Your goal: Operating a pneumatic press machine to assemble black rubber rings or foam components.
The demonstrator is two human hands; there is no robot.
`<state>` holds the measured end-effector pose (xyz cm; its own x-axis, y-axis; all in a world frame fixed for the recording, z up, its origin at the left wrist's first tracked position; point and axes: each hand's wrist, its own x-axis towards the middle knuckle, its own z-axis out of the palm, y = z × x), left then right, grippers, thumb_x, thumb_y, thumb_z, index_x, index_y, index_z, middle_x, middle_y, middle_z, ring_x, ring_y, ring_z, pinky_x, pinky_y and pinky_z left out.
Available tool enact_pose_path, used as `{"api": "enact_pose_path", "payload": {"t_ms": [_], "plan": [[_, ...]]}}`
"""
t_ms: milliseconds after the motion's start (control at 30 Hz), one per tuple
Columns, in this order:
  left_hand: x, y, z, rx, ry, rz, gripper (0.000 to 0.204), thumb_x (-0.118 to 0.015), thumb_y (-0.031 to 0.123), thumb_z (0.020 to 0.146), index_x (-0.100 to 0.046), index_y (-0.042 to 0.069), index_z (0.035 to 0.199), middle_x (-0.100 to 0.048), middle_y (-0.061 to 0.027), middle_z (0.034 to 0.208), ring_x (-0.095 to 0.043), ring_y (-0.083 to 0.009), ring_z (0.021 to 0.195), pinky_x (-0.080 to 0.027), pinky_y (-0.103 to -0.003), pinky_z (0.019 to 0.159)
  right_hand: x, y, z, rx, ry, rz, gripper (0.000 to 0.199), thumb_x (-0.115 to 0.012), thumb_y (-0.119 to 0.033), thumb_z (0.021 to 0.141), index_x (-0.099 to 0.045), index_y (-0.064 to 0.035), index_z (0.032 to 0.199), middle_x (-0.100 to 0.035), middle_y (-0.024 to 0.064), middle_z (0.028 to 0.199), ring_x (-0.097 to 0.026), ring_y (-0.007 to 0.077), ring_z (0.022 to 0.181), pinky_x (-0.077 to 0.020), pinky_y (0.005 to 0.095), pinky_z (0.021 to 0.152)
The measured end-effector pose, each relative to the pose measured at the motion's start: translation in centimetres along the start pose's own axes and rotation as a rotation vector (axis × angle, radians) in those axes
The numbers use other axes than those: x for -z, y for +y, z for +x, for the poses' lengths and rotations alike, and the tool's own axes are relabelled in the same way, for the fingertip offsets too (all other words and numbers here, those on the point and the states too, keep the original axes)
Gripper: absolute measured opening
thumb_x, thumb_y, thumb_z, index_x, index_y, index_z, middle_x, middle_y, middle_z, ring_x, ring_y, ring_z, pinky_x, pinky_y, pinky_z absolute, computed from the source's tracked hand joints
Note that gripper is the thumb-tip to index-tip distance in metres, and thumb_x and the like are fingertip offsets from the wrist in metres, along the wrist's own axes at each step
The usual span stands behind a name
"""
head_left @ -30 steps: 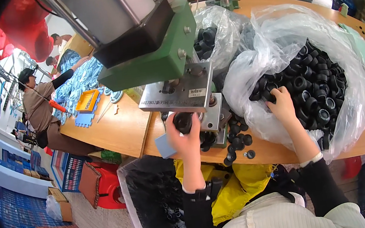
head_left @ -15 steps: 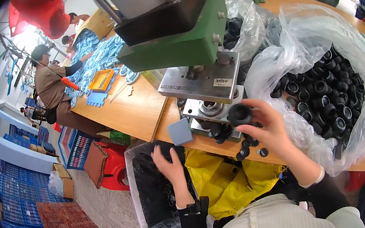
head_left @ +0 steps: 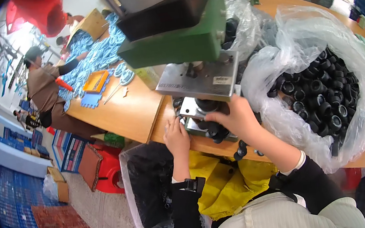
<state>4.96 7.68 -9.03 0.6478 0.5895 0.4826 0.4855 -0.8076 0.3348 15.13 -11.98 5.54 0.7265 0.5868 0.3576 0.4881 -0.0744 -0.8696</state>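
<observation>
A green press stands in front of me with a steel upper plate [head_left: 201, 79] above a steel lower block [head_left: 189, 108]. On that block, under the plate, sits a round black plastic ring [head_left: 208, 104]. My right hand [head_left: 238, 119] reaches in from the right; its thumb and fingers close about the ring, the fingertips partly hidden. My left hand [head_left: 177, 138] rests at the table edge beside the block's left end, fingers extended and holding nothing visible. It covers the spot of the blue-grey square pad. Several small black pieces [head_left: 217, 132] hang at the block's front.
A clear plastic bag [head_left: 282, 120] of black rings lies open on the right. Below the table edge are a lined bin [head_left: 130, 192] and yellow sacking [head_left: 223, 197]. At the far left a person [head_left: 44, 90] works at a pile of light-blue parts [head_left: 97, 49].
My right hand has carried the black ring forward and left under the upper plate. My left hand has risen from over the bin to the block's left end, where the blue-grey pad showed.
</observation>
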Motion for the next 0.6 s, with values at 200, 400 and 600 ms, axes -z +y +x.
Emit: {"api": "enact_pose_path", "payload": {"t_ms": [200, 400, 600], "plan": [[0.4, -1.6, 0.2, 0.007, 0.028, -0.013, 0.028, -0.050, 0.020, 0.091, -0.063, 0.007, 0.112, -0.060, -0.0055, 0.122, -0.048, -0.0289, 0.122, -0.038, -0.043, 0.095, 7.6, 5.3, -5.4, 0.008, 0.284, -0.394, 0.042, -0.074, -0.012, 0.072, -0.059, 0.0004, 0.109, -0.060, 0.0182, 0.109, -0.057, 0.0338, 0.101, -0.0459, 0.0388, 0.086], [1.1, 0.5, -0.7, -0.078, 0.162, -0.185, 0.034, -0.049, 0.017, 0.092, -0.054, 0.001, 0.122, -0.053, -0.0137, 0.128, -0.041, -0.0340, 0.126, -0.030, -0.045, 0.103, 16.6, 10.0, -10.0, -0.233, 0.034, -0.861, 0.047, -0.074, -0.010, 0.061, -0.062, -0.0014, 0.106, -0.059, 0.0126, 0.096, -0.053, 0.0325, 0.093, -0.0434, 0.0407, 0.084], [6.9, 10.8, 2.5, -0.174, 0.390, -0.642, 0.049, -0.066, 0.016, 0.079, -0.052, -0.002, 0.122, -0.053, -0.0180, 0.125, -0.049, -0.0339, 0.117, -0.035, -0.042, 0.098, 15.7, 10.9, -9.7, -0.255, 0.095, -1.036, 0.039, -0.071, -0.006, 0.057, -0.059, -0.0039, 0.095, -0.055, 0.0113, 0.092, -0.052, 0.0319, 0.092, -0.0418, 0.0405, 0.081]]}}
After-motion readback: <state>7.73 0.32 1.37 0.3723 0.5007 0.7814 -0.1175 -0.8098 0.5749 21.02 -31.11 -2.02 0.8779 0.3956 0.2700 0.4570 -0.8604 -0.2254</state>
